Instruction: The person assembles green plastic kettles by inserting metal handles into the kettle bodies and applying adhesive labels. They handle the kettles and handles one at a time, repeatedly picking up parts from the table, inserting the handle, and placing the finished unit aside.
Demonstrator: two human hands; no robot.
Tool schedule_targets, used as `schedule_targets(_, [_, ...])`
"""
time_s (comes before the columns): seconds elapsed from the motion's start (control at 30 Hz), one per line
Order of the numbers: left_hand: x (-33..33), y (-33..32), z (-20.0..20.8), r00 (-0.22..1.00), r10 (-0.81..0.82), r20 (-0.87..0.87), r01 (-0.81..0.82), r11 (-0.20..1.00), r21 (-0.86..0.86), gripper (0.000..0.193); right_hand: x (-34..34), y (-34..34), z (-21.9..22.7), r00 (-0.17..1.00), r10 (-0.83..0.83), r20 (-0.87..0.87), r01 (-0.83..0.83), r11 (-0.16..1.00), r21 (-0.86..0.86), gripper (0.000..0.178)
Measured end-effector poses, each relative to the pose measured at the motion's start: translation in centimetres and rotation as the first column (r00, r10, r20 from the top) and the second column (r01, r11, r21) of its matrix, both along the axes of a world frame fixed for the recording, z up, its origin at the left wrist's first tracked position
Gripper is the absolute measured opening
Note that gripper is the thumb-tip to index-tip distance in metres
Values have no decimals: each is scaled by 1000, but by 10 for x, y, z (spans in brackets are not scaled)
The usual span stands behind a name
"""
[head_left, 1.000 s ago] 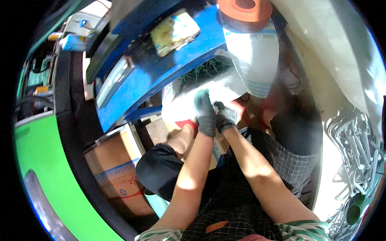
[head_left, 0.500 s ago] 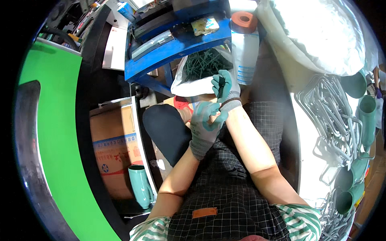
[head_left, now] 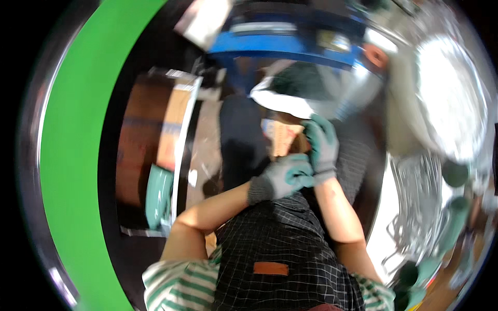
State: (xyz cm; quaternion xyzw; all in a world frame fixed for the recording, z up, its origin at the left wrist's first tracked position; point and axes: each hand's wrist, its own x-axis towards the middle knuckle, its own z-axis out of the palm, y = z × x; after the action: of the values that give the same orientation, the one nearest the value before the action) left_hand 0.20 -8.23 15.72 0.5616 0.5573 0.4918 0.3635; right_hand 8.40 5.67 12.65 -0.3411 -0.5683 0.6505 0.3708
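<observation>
Both my hands wear grey knit gloves with green coated fingers and meet above my lap. My left hand (head_left: 288, 176) is closed, its fingertips pressed against the cuff of the right glove (head_left: 324, 175); whatever it pinches is hidden. My right hand (head_left: 322, 145) has its fingers curled inward to the left, and their inner side is hidden. Just beyond them lies the white bag (head_left: 282, 102) with a dark green heap (head_left: 298, 82) inside, smeared by motion. A brown cardboard piece (head_left: 284, 137) shows under the hands.
A blue bench (head_left: 259, 44) stands ahead. Right of me, a white surface (head_left: 381, 217) bears bent metal wire frames (head_left: 417, 207), green cups (head_left: 456, 210) and a big white bag (head_left: 451, 98). At left are a green panel (head_left: 72, 155) and an open drawer holding a green cup (head_left: 158, 197).
My head view has turned, so the scene is shifted and blurred. Both hands have come lower in the picture, and my left fingers now touch the right glove's cuff.
</observation>
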Motion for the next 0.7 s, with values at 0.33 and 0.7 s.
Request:
schedule_targets(0.33, [3,-50,-10,852,423,-307,-371,903,215,25,64,-33,4,976,139,-167,-133,990,49,41])
schedule_targets(0.7, [-184,-476,-252,220,366,-904,-953,-117,-279,83,104,-65,33,959,70,275,-84,996,40,24])
